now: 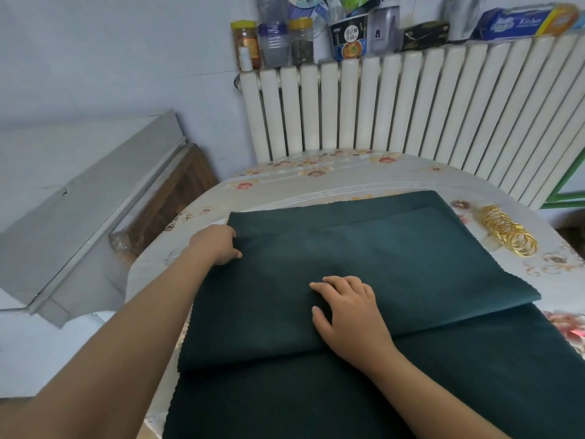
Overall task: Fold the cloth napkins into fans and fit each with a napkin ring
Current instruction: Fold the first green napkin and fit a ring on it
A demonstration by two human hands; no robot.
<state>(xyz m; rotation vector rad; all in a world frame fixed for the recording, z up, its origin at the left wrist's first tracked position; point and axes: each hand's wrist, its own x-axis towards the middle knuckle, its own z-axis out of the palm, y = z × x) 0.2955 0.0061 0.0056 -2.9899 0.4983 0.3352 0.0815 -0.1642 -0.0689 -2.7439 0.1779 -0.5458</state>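
Dark green cloth napkins (395, 255) lie stacked on the round table, the top one folded back on itself, with a lower one (348, 400) spreading toward me. My left hand (218, 243) pinches the top napkin's left edge near its far corner. My right hand (345, 315) lies flat on the middle of the folded napkin, fingers spread and pressing the cloth. A pile of several gold napkin rings (506, 231) sits on the table to the right of the napkins, away from both hands.
The table wears a floral plastic cover (316, 182). A white radiator (411, 99) stands behind it, with jars, bottles and boxes (300, 39) along its top. A grey cabinet (79, 198) stands at the left, below table height.
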